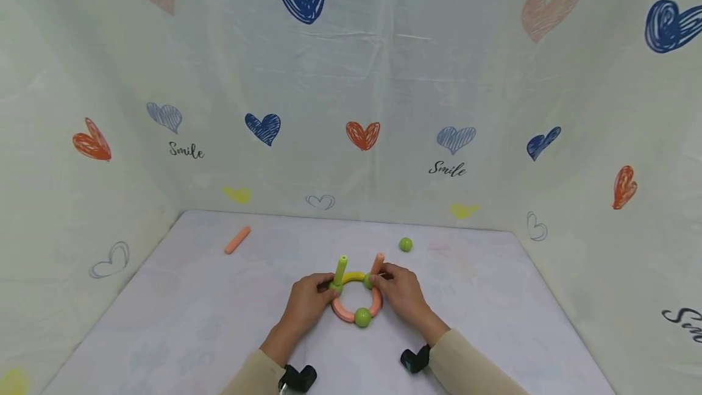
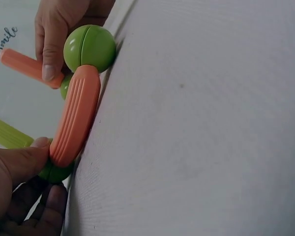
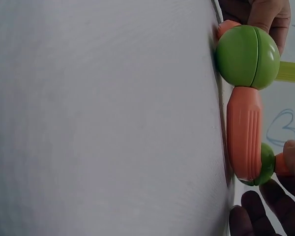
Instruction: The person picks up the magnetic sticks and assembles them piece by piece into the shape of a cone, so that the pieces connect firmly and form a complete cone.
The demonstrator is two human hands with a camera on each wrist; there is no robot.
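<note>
A ring of curved pieces and green balls lies on the table. Two orange curved pieces [image 1: 342,312] meet at the front green ball [image 1: 362,317], and a yellow curved piece [image 1: 353,275] spans the back. A lime rod [image 1: 340,269] rises from the left green ball [image 2: 56,172], which my left hand [image 1: 307,302] grips between thumb and fingers. My right hand [image 1: 404,294] pinches an upright orange rod [image 1: 378,262] low down, where it meets the right green ball [image 3: 267,163]. That ball is partly covered by the fingers in the head view.
A loose orange rod [image 1: 237,240] lies at the back left of the white table [image 1: 219,322]. One loose green ball [image 1: 405,244] sits behind the ring, to the right. White curtains [image 1: 406,78] printed with hearts stand around the table's back and sides.
</note>
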